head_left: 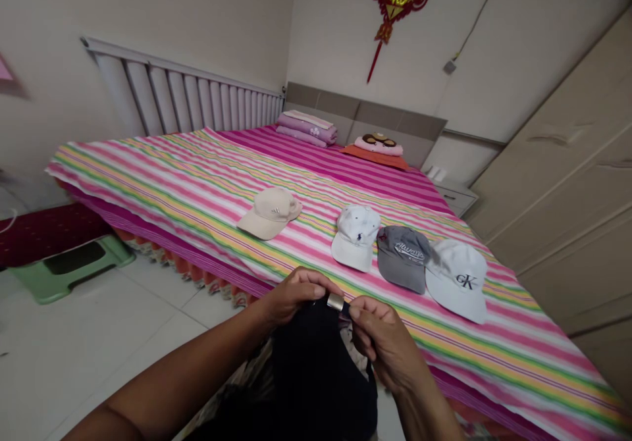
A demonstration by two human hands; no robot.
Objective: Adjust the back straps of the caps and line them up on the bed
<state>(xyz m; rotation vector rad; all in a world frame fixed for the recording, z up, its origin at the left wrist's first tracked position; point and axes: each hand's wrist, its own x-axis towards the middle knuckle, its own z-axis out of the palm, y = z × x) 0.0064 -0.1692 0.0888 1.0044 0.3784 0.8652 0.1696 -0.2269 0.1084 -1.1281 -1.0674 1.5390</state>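
The left hand (296, 294) and right hand (380, 339) together hold a black cap (316, 368) just off the near edge of the bed (148, 171), its body hanging below them. Both hands are closed in a grasp, not released. The left curls its fingers over the top edge of the cap, while the right pinches beside a metal strap buckle (335, 302), which sits between them. This two-handed hold appears to keep the strap taut and the buckle exposed, away from the bedspread. On the bed, four more caps lie crown-up: a beige cap (270, 212) stands apart, nearest the bed's left edge, then a white cap (355, 237), a gray cap (402, 258) with lettering, and a white CK cap (457, 280). The gray and CK caps are touching, and their spacing looks deliberate, with each logo or crown left in view. Folded pink bedding (307, 128) and a small pink pillow (378, 145) rest at the bed's head, out of the way of the caps. A green step stool (64, 276) stands on the floor beyond the bed's left side, and a wardrobe (548, 171) runs along its right side.
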